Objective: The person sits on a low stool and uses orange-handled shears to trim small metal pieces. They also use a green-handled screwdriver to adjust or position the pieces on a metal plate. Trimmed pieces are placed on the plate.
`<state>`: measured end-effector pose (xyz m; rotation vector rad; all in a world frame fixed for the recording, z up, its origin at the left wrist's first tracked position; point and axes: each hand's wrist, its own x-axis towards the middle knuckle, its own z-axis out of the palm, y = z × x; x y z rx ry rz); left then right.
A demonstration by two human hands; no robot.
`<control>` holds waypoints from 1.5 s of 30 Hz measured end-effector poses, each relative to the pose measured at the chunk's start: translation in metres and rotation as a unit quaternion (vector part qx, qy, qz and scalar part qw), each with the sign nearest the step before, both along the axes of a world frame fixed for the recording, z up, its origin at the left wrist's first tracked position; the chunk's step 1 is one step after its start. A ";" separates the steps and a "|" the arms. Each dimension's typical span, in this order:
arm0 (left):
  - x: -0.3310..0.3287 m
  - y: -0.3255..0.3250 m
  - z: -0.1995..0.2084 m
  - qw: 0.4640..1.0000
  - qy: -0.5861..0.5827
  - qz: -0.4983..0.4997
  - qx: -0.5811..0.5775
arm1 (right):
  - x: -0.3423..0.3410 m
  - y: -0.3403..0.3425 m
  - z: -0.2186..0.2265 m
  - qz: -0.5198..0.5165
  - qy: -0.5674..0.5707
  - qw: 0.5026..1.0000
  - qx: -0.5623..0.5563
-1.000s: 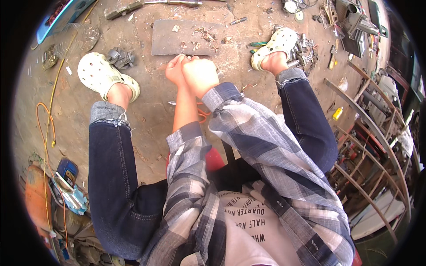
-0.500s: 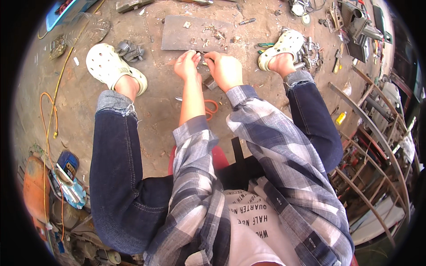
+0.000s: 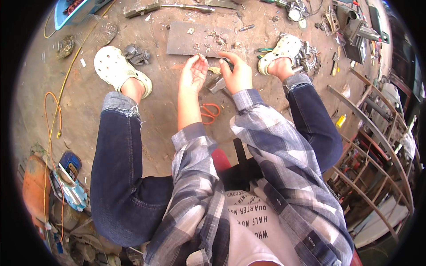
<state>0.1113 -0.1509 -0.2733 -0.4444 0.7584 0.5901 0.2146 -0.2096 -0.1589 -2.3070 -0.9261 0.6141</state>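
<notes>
My left hand (image 3: 194, 74) is turned palm up just below a flat grey metal sheet (image 3: 177, 41). Its fingers curl in, and a small piece I cannot make out shows at the fingertips. Close by on the right is my right hand (image 3: 238, 74), back up, with thumb and forefinger apart. Something dark shows between them; its kind is unclear, and the other fingers are hidden. Small brass-coloured and reddish bits (image 3: 215, 37) lie scattered on the sheet. On the ground between my hands rests a hammer (image 3: 217, 85). Orange-handled scissors (image 3: 210, 114) lie partly behind my left forearm.
Dark metal parts (image 3: 136, 54) sit beside my left shoe, more metal parts (image 3: 310, 55) beside the right. A yellow hose (image 3: 71, 57) runs along the left. At the right stands a rusty metal frame (image 3: 377, 119). A blue basin (image 3: 73, 14) is at far left.
My hands have moved apart; before, their fingertips met near the sheet's lower edge. My left palm has turned upward. More of the hammer shows, and the view has shifted slightly.
</notes>
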 end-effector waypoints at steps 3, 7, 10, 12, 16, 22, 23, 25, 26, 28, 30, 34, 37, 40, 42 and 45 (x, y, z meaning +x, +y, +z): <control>0.005 0.006 0.017 0.999 -0.009 -0.004 0.037 | -0.002 -0.003 0.019 -0.037 0.061 0.997 -0.008; 0.013 0.014 0.051 0.996 0.017 0.001 0.091 | -0.008 -0.007 0.039 -0.018 0.034 0.997 0.072; 0.012 0.024 0.078 0.989 -0.026 0.016 0.148 | -0.015 -0.007 0.068 -0.048 0.095 0.991 0.084; 0.013 0.030 0.096 0.980 -0.083 0.023 0.180 | -0.017 -0.009 0.085 -0.026 0.049 0.991 0.120; 0.014 0.036 0.134 0.970 -0.090 0.024 0.225 | -0.020 -0.013 0.117 -0.003 -0.019 0.985 0.174; 0.009 0.031 0.185 0.959 -0.054 0.024 0.277 | -0.022 -0.024 0.164 0.045 -0.108 0.977 0.178; 0.009 0.030 0.191 0.958 -0.055 0.025 0.280 | -0.023 -0.025 0.169 0.045 -0.114 0.976 0.177; 0.007 0.028 0.202 0.956 -0.054 0.028 0.286 | -0.024 -0.026 0.175 0.056 -0.150 0.968 0.194; 0.006 0.026 0.207 0.955 -0.054 0.029 0.289 | -0.024 -0.027 0.178 0.062 -0.168 0.963 0.202; 0.003 0.023 0.215 0.953 -0.054 0.031 0.297 | -0.024 -0.029 0.184 0.079 -0.184 0.959 0.198; 0.001 0.021 0.221 0.950 -0.059 0.038 0.304 | -0.025 -0.032 0.190 0.092 -0.202 0.956 0.193; -0.003 0.018 0.233 0.946 -0.067 0.042 0.314 | -0.027 -0.035 0.197 0.107 -0.252 0.942 0.196; -0.005 0.014 0.242 0.943 -0.046 0.032 0.329 | -0.027 -0.038 0.205 0.120 -0.295 0.928 0.193; -0.006 0.012 0.250 0.938 -0.031 0.028 0.343 | -0.027 -0.040 0.210 0.125 -0.313 0.920 0.200; -0.009 0.012 0.252 0.936 -0.033 0.021 0.351 | -0.028 -0.041 0.210 0.123 -0.307 0.921 0.208; -0.012 0.012 0.254 0.932 -0.029 0.010 0.361 | -0.030 -0.044 0.208 0.115 -0.274 0.929 0.220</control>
